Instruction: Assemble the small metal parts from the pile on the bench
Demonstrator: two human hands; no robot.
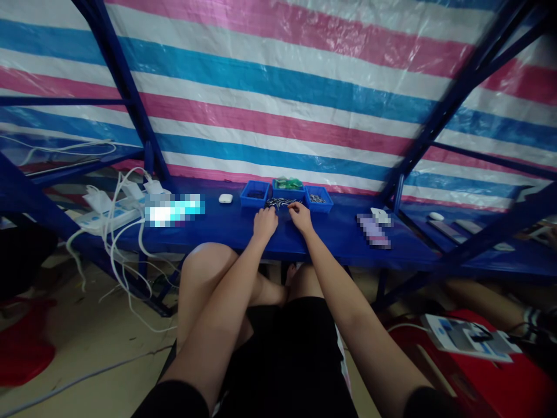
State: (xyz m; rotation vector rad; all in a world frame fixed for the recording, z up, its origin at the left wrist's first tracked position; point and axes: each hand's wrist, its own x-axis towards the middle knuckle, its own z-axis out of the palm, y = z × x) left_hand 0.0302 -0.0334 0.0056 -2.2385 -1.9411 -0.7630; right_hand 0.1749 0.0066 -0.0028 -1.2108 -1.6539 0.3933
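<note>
My left hand (265,223) rests on the blue shelf (339,238) with its fingers curled under, just in front of a pile of small metal parts (278,202). My right hand (300,216) is beside it, fingers bent and pinched together at the edge of that pile. What either hand holds is too small to make out. Behind the pile stand three blue bins: a left bin (255,193), a middle bin (288,187) with green pieces, and a right bin (318,199) with small metal pieces.
A white earbud case (225,198) lies left of the bins. A power strip with white chargers and cables (114,210) sits at the shelf's left end. A white mouse-like object (381,216) lies to the right. Blue rack posts frame both sides. A red stool (487,371) stands lower right.
</note>
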